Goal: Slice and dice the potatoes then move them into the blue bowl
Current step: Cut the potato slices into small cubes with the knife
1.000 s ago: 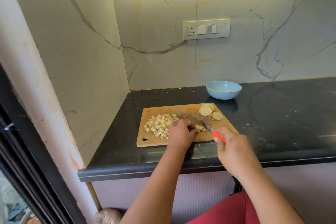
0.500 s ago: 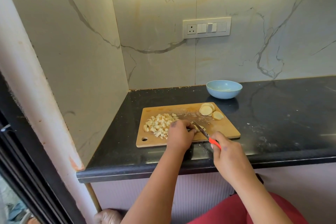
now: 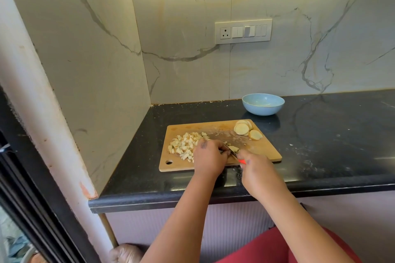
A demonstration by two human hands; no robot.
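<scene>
A wooden cutting board lies on the black counter. A pile of diced potato sits on its left half, and several round potato slices lie at its far right corner. My left hand holds down a small potato piece near the board's middle, fingers curled over it. My right hand grips a knife with an orange handle; the blade angles onto that piece. The blue bowl stands behind the board; it looks almost empty.
The black counter stretches away to the right, dusted with crumbs. Marble walls close the left side and back, with a switch panel above the bowl. The counter's front edge runs just below my hands.
My right hand has moved left and closer to the left hand. The knife blade swung in over the potato piece under my left fingers.
</scene>
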